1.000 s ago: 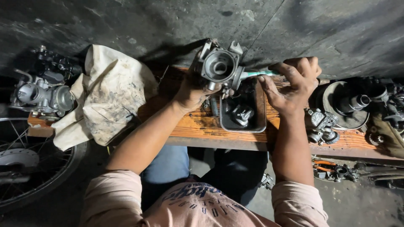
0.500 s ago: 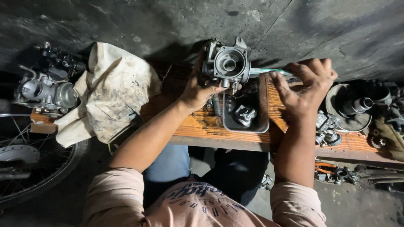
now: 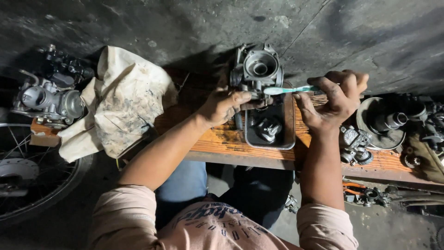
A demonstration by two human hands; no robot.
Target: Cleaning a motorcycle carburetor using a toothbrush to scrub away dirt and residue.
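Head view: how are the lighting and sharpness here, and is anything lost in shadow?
Head view: light falls on the carburetor, the toothbrush, the left hand and the right hand, all sharp; the small tray beneath is dim; the wheel at the left edge sinks into shadow; no glare.

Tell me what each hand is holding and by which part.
The left hand grips the grey metal carburetor by its lower body. The right hand holds a green toothbrush by its handle, with the brush end at the carburetor.
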